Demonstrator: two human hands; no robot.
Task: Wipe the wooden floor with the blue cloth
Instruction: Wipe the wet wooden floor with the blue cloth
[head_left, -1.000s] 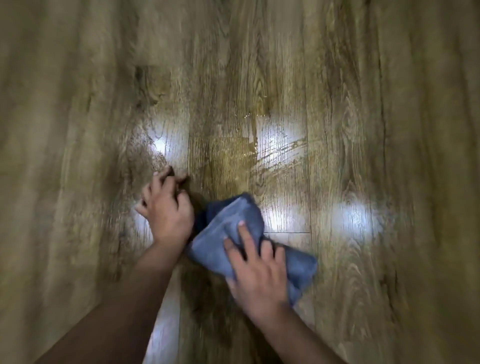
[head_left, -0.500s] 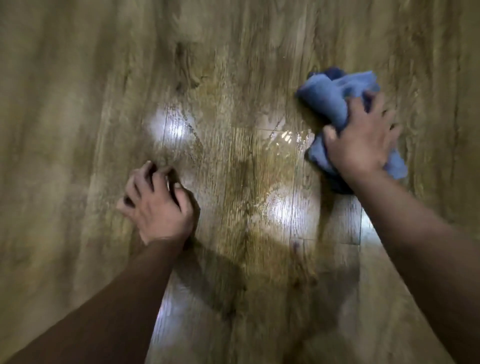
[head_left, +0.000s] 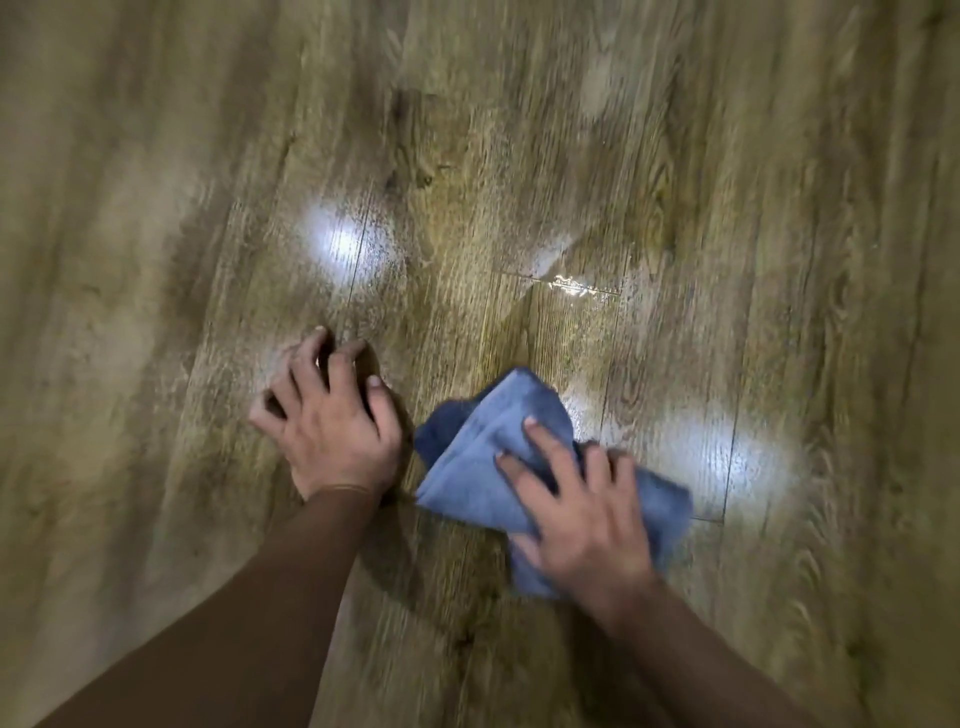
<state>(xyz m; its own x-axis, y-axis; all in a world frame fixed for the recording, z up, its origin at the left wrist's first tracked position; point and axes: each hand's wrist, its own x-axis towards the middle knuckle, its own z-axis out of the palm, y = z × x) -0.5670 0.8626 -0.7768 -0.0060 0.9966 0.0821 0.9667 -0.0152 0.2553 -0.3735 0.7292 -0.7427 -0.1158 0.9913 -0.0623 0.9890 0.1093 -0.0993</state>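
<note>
On floor: cloth swept back from far right, now beside left hand.
Right hand: fingers spread, pressing cloth.
Left hand: fingers bent, braced on floor.
Wet streak: remains ahead; wiping unfinished.

The blue cloth lay bunched and folded under my right hand, flat on the wooden floor, its soft folds spilling out past my fingertips and to both sides of my palm. One darker fold showed at its edge nearest my left hand (just beside it, not touching). The floor was brown-grained planks, glossy, with a small wet glint well beyond my fingers.
</note>
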